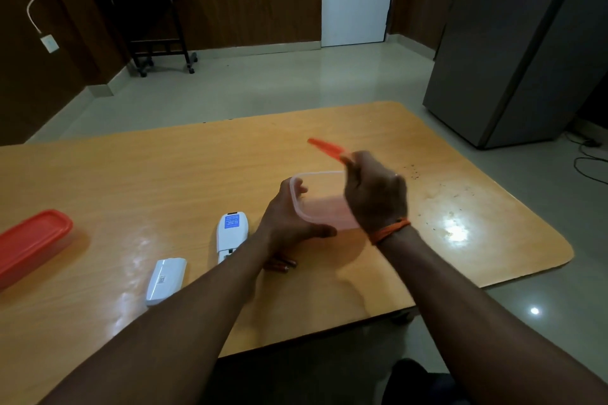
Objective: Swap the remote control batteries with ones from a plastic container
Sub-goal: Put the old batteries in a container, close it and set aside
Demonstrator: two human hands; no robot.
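Wide tan wooden table (pixel 164 181). At its middle, clear square plastic container (pixel 324 204), cupped by left hand (pixel 289 223), fingers spread. Right hand (pixel 375 194) pinching orange plastic lid (pixel 325 145), tilted toward eleven o'clock. White remote control (pixel 231 233) at nine o'clock, nearer left hand.

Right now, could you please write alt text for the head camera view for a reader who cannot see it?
A person's left hand steadies a clear plastic container on a wooden table while the right hand lifts its orange lid. To the left lie a white remote with its battery bay open, its cover, two batteries and another orange-lidded container.
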